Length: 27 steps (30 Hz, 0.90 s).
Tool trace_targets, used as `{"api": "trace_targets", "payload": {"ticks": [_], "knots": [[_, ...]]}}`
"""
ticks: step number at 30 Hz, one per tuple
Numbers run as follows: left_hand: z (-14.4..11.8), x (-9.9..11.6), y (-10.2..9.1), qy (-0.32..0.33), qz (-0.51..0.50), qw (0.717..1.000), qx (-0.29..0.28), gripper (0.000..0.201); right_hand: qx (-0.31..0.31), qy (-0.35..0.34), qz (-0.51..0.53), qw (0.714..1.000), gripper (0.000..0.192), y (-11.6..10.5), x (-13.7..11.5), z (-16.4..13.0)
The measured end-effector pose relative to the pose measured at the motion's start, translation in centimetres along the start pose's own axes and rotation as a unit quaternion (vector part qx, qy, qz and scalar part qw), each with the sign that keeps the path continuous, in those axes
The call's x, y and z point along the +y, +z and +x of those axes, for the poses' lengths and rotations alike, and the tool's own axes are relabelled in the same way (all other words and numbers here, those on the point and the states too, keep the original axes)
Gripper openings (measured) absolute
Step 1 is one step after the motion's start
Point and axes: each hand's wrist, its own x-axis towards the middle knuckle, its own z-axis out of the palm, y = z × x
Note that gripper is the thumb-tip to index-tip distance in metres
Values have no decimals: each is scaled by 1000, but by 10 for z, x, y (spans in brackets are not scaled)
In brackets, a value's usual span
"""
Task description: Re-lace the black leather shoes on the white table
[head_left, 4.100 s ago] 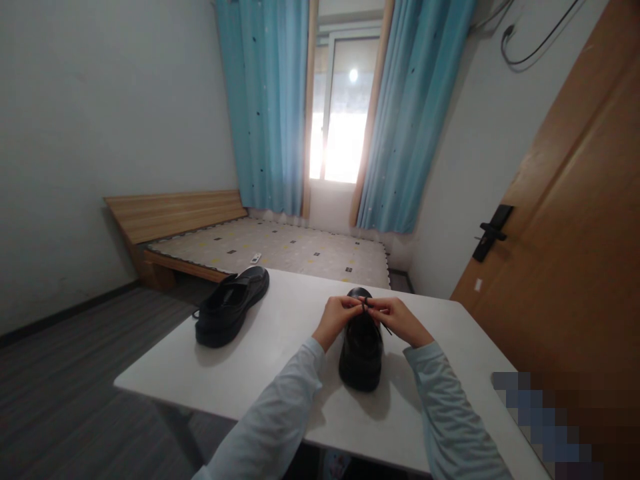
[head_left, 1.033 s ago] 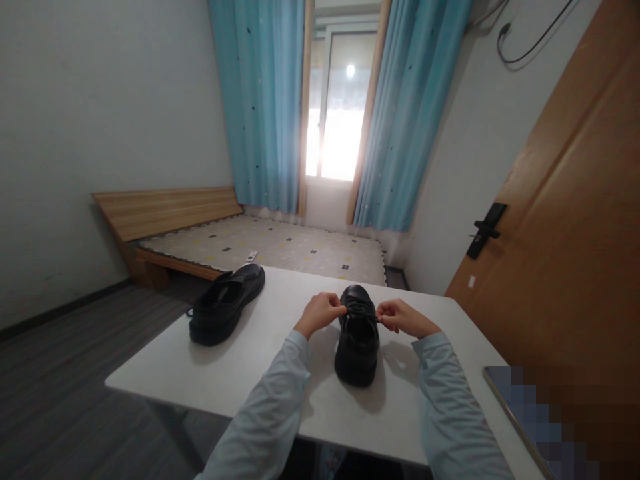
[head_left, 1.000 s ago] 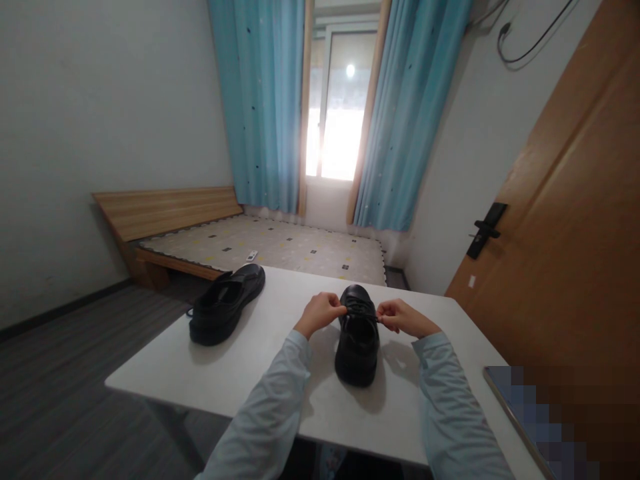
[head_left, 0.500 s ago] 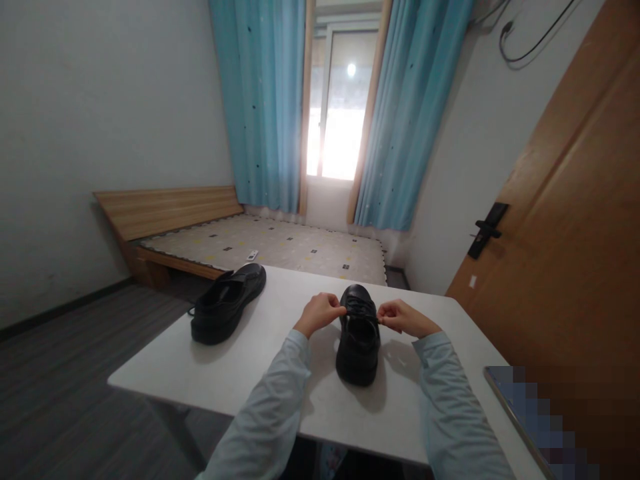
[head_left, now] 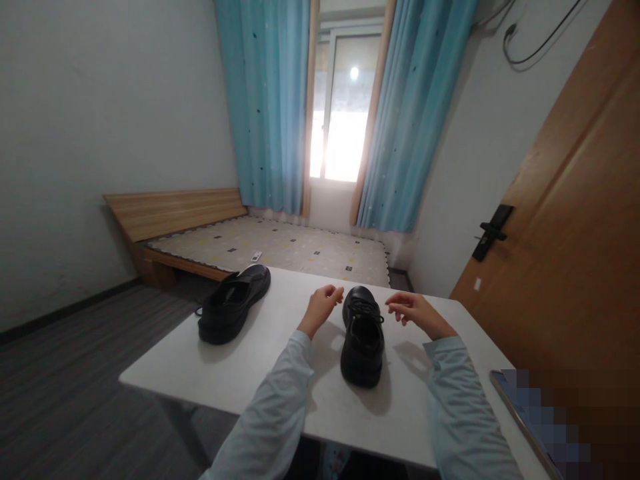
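Observation:
A black lace-up shoe (head_left: 362,357) stands on the white table between my hands, its toe pointing away from me. Laces (head_left: 364,308) lie across its top, with a loop at the right side. My left hand (head_left: 324,307) hovers just left of the toe, apart from the shoe, fingers loosely curled and holding nothing. To the right of the laces, my right hand (head_left: 411,312) is off the shoe too, its fingers apart and bare. A second black shoe (head_left: 231,310) sits at the table's left side, a lace end sticking out behind its heel.
The white table (head_left: 280,347) has a phone-like device (head_left: 520,417), partly blurred out, by its right edge. Beyond stands a bed (head_left: 295,243) with a small white object (head_left: 257,256) on it. A wooden door (head_left: 560,200) is at right, blue curtains (head_left: 270,107) behind.
Both hands have let go of the laces and drawn apart from the shoe, left hand to the left, right hand to the right. The view has shifted slightly.

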Motion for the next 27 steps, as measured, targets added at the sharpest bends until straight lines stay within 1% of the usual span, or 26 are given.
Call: {"api": "trace_targets", "payload": {"ticks": [3,5,7,9,11,13,16,18,19,21,24,27], "knots": [[-1,1,1,3,6,1000,-14,35,86,-54,24,995,28,2,-9,1],[-4,2,3,15,57,998,-17,28,122,-102,20,987,24,7,-20,-2],[-7,2,4,37,136,990,-12,23,126,-131,-13,983,22,16,-34,-9],[-10,0,6,61,208,976,-14,20,134,-142,-88,977,18,30,-50,-21],[-10,-3,7,76,245,966,-29,18,112,-154,-174,966,15,48,-63,-36],[-11,-5,8,78,256,963,-41,18,91,-169,-264,945,15,68,-70,-52],[-11,-6,9,73,262,961,-50,19,86,-155,-403,898,18,98,-69,-71],[-11,-6,9,72,267,959,-57,20,66,-148,-461,872,22,112,-63,-78],[-12,-6,9,72,270,958,-60,21,71,-141,-478,864,25,117,-60,-80],[-12,-7,10,71,275,956,-69,22,89,-128,-498,853,28,124,-55,-81],[-12,-8,10,69,279,954,-83,21,113,-113,-506,848,23,129,-50,-81],[-13,-7,10,67,281,953,-88,21,142,-120,-506,842,22,130,-48,-81]]}}
